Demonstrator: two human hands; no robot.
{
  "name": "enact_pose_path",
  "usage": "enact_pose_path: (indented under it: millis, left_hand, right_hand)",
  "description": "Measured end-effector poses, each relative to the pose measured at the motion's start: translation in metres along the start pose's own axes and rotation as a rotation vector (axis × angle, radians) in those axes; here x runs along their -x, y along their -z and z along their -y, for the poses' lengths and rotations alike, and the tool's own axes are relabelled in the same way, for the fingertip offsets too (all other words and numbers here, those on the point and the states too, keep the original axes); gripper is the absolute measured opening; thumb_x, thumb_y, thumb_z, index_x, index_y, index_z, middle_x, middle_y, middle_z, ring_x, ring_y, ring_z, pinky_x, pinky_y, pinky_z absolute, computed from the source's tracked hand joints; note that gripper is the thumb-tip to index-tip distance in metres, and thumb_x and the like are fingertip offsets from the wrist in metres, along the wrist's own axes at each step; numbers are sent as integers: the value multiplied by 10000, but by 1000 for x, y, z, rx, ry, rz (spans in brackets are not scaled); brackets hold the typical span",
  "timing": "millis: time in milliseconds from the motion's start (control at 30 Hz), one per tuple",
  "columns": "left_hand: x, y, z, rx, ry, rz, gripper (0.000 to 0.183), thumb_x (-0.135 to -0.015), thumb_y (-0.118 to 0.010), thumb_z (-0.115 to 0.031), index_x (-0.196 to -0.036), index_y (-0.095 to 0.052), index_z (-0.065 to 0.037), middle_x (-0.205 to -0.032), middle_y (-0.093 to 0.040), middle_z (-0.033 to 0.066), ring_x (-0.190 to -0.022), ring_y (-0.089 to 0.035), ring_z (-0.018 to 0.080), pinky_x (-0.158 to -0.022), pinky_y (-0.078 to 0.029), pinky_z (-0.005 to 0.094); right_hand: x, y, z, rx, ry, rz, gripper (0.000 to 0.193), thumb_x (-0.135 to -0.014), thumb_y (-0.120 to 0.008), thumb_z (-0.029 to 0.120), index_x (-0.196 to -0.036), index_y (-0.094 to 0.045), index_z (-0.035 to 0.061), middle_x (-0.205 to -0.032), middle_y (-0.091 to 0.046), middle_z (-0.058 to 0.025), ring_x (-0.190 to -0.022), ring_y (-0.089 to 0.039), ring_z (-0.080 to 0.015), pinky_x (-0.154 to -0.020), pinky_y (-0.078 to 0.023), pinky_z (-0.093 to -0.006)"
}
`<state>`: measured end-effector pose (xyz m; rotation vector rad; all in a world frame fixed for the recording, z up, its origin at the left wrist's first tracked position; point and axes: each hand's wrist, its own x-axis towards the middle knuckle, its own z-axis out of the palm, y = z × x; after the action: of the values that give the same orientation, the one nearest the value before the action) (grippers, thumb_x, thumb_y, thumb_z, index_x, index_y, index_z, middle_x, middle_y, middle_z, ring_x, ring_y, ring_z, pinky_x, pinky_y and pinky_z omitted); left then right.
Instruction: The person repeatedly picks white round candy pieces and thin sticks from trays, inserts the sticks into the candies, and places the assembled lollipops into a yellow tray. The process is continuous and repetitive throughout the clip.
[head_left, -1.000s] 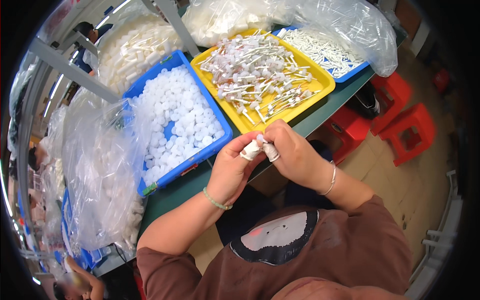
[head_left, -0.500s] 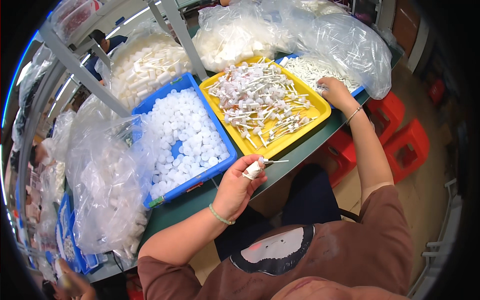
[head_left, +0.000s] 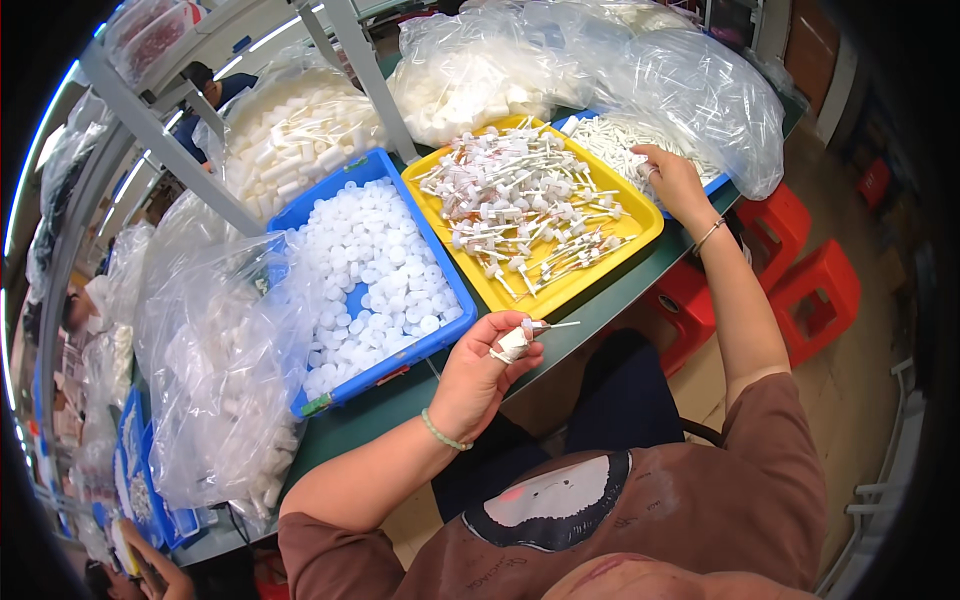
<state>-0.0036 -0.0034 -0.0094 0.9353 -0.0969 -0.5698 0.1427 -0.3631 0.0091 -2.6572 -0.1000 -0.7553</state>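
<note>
My left hand [head_left: 480, 365], with white tape around a finger, is closed in a pinch. It holds a small white round cap with a thin stem [head_left: 552, 325] pointing right, just off the near edge of the yellow tray [head_left: 590, 285]. Heaped in that tray are similar white caps on thin stems [head_left: 520, 190], some with orange tips. Over the far right tray of short white sticks [head_left: 625, 135], my right hand [head_left: 675, 185] has its fingers curled together. Whatever is between those fingertips is too small to make out.
A blue tray [head_left: 455, 335] of loose translucent white caps stands left of the yellow one. Clear plastic bags [head_left: 210, 360] of white parts crowd the left and back of the green table [head_left: 350, 450]. Grey posts [head_left: 370, 75] rise behind. Red stools [head_left: 815, 300] stand at right.
My right hand has shifted slightly, its fingers drawn closer together above the white sticks. My left hand keeps its hold on the stemmed cap, almost still.
</note>
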Motion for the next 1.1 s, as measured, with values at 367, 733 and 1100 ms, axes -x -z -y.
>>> enact_pose_path:
  millis: [367, 733, 1100]
  left_hand:
    - [0, 2, -1, 198, 0, -20, 292, -922, -608, -160, -1185, -527, -61, -1066, -621, 60, -1028, -613, 170, -913, -518, 285]
    - [-1, 3, 2, 150, -15, -34, 282, -908, -636, -166, -1159, -550, -71, -1076, -619, 44, -996, -620, 153, -916, -512, 284]
    - [-1, 3, 2, 87, 1, -66, 295, -909, -632, -169, -1170, -548, -61, -1077, -615, 45, -988, -619, 154, -918, -507, 299]
  right_hand:
    - [118, 28, 145, -771, 36, 141, 231, -912, -515, 4, -1129, -594, -13, -958, -683, -107, -902, -662, -171, -817, -504, -281]
    - [157, 2, 166, -1064, -42, 80, 201, -865, -582, -36, -1044, -668, -8, -991, -595, -54, -903, -597, -121, -776, -465, -222]
    - [157, 7, 158, -1357, -214, 356, 196, -883, -577, 7, -1056, -664, -15, -971, -600, -31, -806, -557, -73, -728, -464, -213]
